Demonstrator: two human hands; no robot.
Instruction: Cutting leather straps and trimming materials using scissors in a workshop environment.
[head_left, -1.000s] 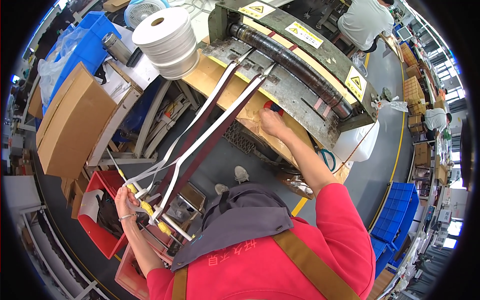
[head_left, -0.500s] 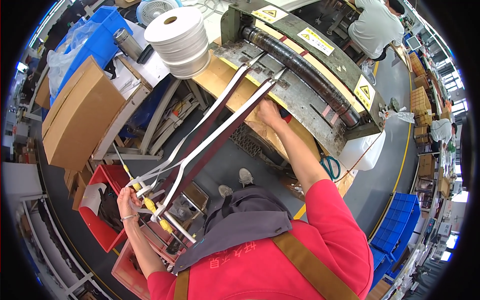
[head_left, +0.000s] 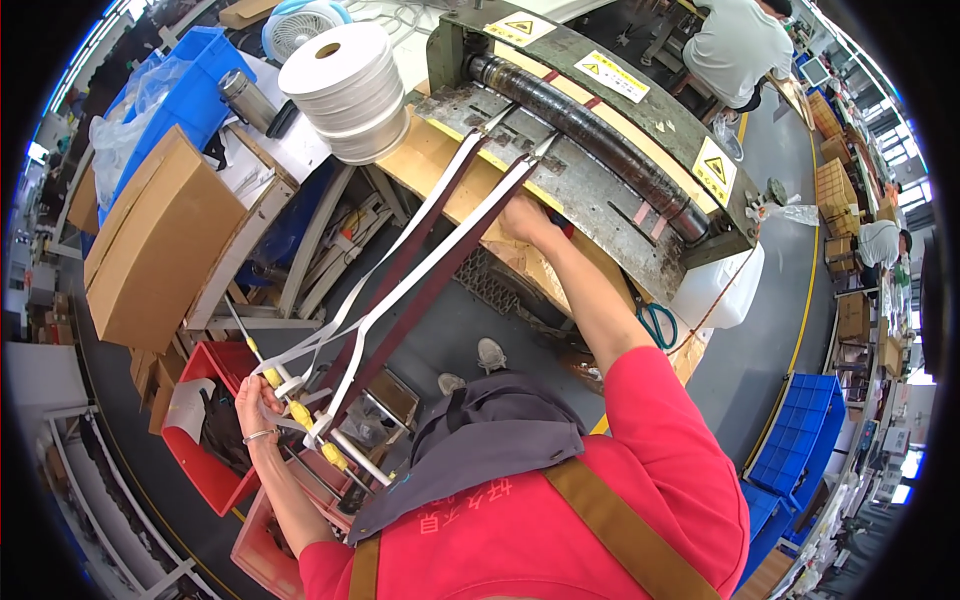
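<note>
My left hand is at the guide rod with yellow clamps, fingers curled closed on a white tape there. From this rod, two strips of white tape and maroon ribbon run up to the roller machine. They enter small metal guides on its worn steel plate, before a dark roller. My right hand is at the plate's near edge, just right of the strips; its fingers are mostly hidden.
A large white tape spool stands left of the machine. Teal-handled scissors lie at right beside a white jug. Red bins and a cardboard box are at left, blue crates at right. Another person sits at the back.
The view has shifted slightly, so the machine and spool appear a little further left and the spool lower. Both hands keep about the same places at the rod and the plate edge.
</note>
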